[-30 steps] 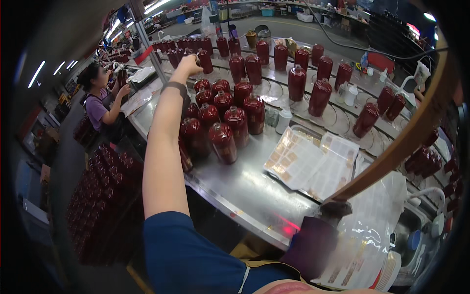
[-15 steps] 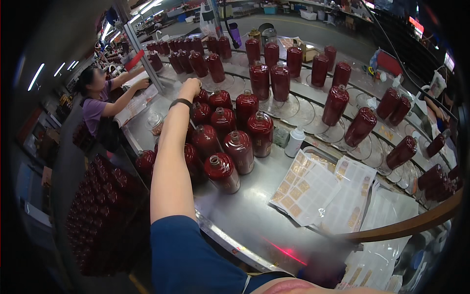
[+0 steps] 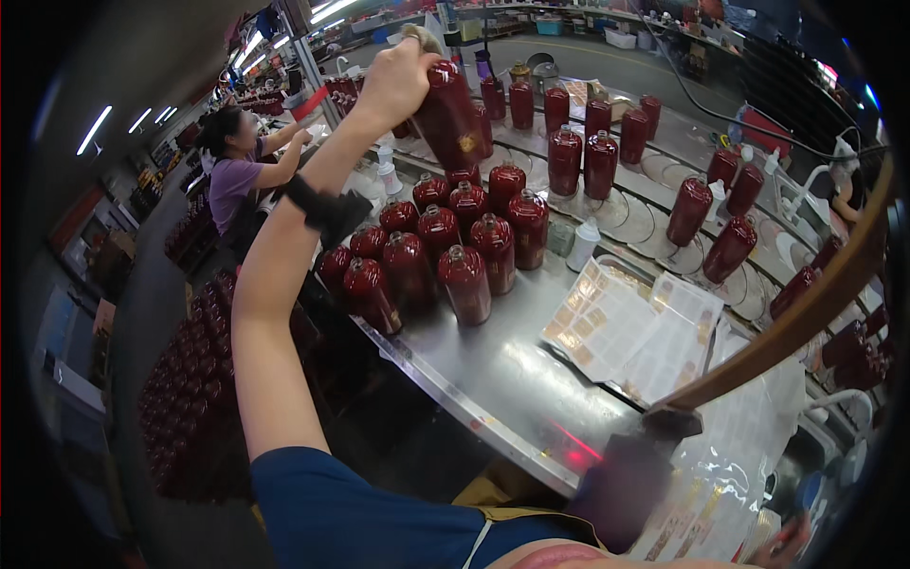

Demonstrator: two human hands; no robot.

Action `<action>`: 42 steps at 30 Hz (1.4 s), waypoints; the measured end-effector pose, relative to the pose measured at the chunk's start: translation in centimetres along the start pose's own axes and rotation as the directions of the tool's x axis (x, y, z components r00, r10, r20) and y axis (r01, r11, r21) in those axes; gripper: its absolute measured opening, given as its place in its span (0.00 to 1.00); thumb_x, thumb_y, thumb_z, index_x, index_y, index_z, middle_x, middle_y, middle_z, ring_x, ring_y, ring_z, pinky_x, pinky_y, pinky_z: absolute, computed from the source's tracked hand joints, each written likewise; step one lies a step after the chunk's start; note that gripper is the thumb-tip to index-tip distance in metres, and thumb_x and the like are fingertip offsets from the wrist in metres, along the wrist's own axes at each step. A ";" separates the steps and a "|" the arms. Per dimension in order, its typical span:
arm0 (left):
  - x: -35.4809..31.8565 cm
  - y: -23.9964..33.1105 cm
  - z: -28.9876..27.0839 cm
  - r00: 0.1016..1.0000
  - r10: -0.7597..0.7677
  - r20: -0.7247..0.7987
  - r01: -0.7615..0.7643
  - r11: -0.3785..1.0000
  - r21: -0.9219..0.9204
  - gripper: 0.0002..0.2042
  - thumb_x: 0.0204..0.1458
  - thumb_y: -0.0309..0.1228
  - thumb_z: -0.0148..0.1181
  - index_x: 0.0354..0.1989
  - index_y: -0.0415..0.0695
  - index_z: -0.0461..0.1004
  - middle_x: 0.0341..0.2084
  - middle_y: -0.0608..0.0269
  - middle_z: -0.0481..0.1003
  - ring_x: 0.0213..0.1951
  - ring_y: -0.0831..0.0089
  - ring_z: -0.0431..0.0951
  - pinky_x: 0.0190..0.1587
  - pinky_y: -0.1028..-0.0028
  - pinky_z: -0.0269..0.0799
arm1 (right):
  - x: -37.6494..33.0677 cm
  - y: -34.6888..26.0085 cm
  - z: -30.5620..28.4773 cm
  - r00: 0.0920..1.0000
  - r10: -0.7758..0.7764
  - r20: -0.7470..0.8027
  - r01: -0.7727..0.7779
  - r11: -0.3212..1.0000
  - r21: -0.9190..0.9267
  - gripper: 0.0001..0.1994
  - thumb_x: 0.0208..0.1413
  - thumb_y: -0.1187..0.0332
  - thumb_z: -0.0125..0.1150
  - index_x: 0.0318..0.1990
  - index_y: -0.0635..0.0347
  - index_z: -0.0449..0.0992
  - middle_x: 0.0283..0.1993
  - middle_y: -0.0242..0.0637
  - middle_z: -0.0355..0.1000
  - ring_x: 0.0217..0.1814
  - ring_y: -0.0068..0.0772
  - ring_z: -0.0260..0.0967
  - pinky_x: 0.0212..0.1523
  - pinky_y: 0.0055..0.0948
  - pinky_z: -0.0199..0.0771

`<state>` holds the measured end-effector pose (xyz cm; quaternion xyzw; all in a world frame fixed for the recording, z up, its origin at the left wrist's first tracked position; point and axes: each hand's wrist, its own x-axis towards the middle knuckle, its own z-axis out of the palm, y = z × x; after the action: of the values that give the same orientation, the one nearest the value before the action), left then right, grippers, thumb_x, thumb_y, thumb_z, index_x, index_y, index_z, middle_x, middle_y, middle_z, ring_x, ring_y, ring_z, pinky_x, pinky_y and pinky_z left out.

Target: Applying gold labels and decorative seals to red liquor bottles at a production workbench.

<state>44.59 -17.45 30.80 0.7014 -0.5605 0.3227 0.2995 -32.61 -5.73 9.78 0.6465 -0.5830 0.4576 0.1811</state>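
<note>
The dark red bottle (image 3: 448, 119) hangs tilted above the far end of a group of similar bottles (image 3: 465, 284), its base toward the lower right. The left hand (image 3: 403, 85) closes around its upper end, fingers wrapped over the shoulder; the right hand (image 3: 785, 541) is a blur at the lower edge, so its grip cannot be told. The bottle looks like glass: probably stiff, fairly weighty, slick on its glossy coat and easily chipped against neighbours. A full wrap below the shoulder seems surer than a fingertip pinch. The group stands on the metal counter (image 3: 517, 356), beside a white squeeze bottle (image 3: 583, 247) and printed sheets (image 3: 621, 332).
</note>
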 end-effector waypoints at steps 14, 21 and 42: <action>-23.7 33.8 -6.7 0.716 0.488 0.498 0.269 0.466 -0.843 0.07 0.62 0.26 0.59 0.44 0.36 0.75 0.36 0.39 0.78 0.43 0.42 0.80 0.46 0.58 0.75 | -3.1 -16.7 6.7 0.305 -0.504 0.808 -0.911 0.094 0.402 0.50 0.36 0.65 0.86 0.69 0.63 0.63 0.64 0.38 0.71 0.66 0.33 0.68 0.69 0.38 0.65; -25.2 34.9 0.0 0.610 0.335 0.718 0.493 0.549 -0.675 0.23 0.52 0.34 0.77 0.44 0.34 0.68 0.24 0.55 0.77 0.26 0.72 0.82 0.27 0.72 0.75 | -7.0 -11.8 5.1 0.087 -0.326 0.941 -0.993 0.051 0.110 0.31 0.56 0.59 0.74 0.63 0.65 0.71 0.54 0.37 0.78 0.54 0.27 0.76 0.58 0.32 0.75; -43.4 38.6 -0.4 0.820 0.172 0.545 0.437 0.428 -0.791 0.44 0.37 0.26 0.82 0.67 0.35 0.65 0.60 0.52 0.69 0.60 0.60 0.73 0.64 0.64 0.69 | -6.5 -8.2 10.7 0.329 0.091 0.940 -0.786 0.579 0.219 0.42 0.54 0.47 0.75 0.66 0.73 0.68 0.56 0.47 0.77 0.52 0.30 0.74 0.54 0.30 0.75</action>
<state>-0.36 1.18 -0.87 0.5386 -0.6435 -0.2667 0.4740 -20.37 -8.04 1.54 0.5933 -0.5518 0.2734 -0.5184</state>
